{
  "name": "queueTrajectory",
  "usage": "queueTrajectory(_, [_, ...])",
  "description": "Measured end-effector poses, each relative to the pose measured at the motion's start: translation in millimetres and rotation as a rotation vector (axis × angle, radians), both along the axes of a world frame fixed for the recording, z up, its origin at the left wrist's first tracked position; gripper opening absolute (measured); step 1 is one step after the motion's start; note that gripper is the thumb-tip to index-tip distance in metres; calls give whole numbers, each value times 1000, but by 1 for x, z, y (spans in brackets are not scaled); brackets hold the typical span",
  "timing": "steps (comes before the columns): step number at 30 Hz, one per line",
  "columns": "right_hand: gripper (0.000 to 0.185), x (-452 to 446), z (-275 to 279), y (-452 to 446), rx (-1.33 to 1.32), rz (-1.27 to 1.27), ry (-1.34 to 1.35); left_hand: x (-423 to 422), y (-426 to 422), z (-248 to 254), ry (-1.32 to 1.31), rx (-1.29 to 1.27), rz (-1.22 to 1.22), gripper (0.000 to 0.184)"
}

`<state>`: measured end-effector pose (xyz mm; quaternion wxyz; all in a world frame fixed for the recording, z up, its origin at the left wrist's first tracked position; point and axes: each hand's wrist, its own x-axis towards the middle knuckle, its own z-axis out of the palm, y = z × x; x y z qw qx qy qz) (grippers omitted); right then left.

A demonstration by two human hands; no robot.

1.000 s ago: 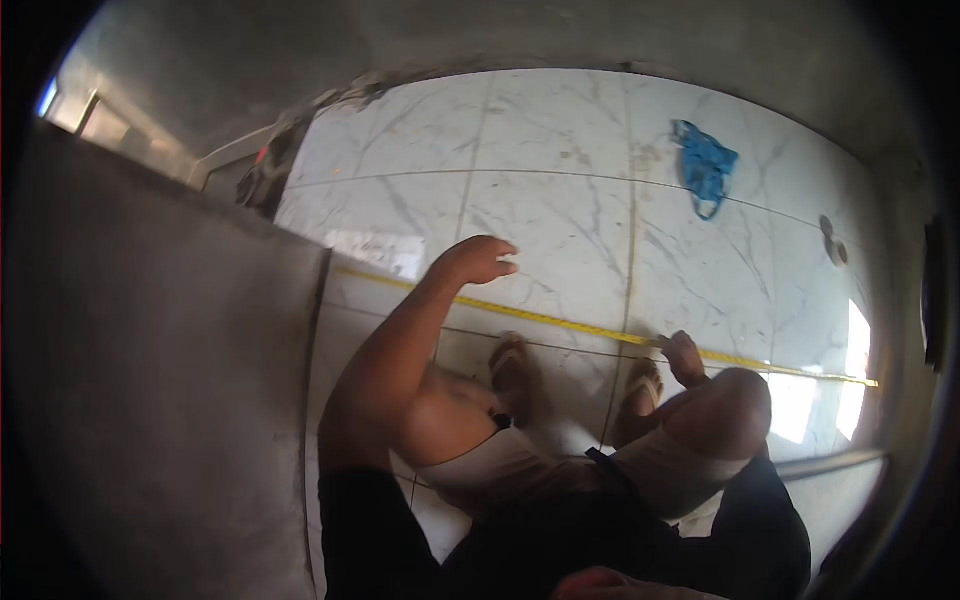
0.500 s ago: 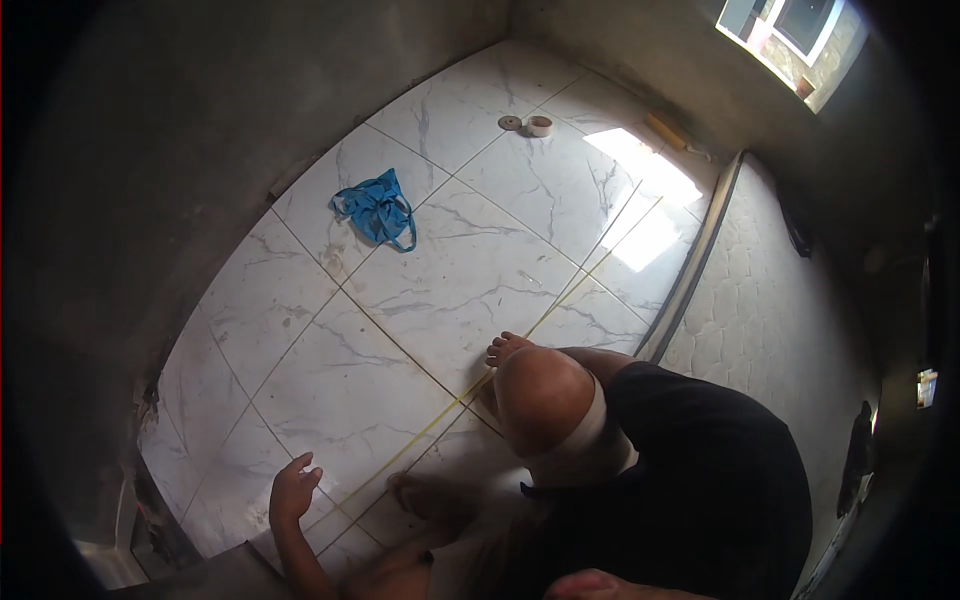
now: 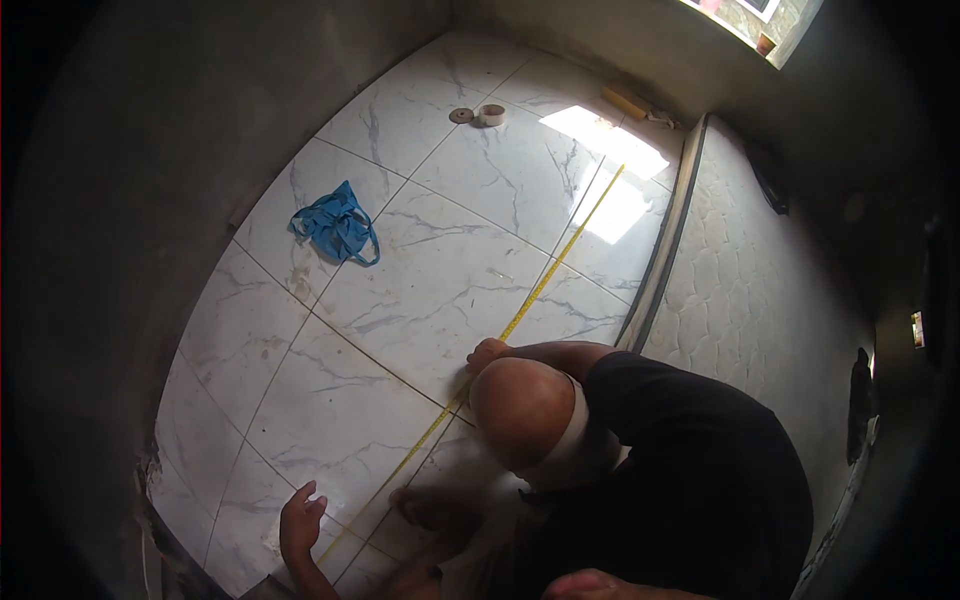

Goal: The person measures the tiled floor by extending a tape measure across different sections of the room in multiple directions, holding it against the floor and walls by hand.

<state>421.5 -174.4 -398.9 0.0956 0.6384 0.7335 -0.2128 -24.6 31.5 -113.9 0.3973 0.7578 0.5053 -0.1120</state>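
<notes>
A long yellow measuring tape [image 3: 541,284] lies extended diagonally across the marble-patterned tiles. My right hand [image 3: 488,354] is down on the floor beyond my bent knee, its fingers closed around the tape. Near the tape's lower-left stretch, my left hand [image 3: 300,518] is raised with thumb and fingers apart, holding nothing. The tape's lower end is hidden near my left forearm.
A crumpled blue cloth item [image 3: 338,224] lies on the tiles. Farther back are a round disc [image 3: 461,116] and a tape roll [image 3: 491,115]. A quilted mattress [image 3: 730,270] stands along the right side, and a grey wall [image 3: 150,130] rises at the left.
The view has swung toward the right end of the room, bringing the mattress and window into sight. My right hand's fingers have curled in, and the tape beyond it now shows its broad face.
</notes>
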Motion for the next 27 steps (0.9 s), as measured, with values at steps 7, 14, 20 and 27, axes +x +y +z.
queueTrajectory(7, [17,-2,-3,11,-58,-48,13,6,0,3,30,-58,13,52])
queueTrajectory(14, [16,1,-31,17,-95,-143,26,7,-5,9,21,-53,30,51])
queueTrajectory(20, [21,4,-11,-1,12,-184,-6,1,-5,6,-8,-59,50,51])
queueTrajectory(27, [16,9,22,-6,-14,17,-143,-4,-3,-2,-30,-35,37,51])
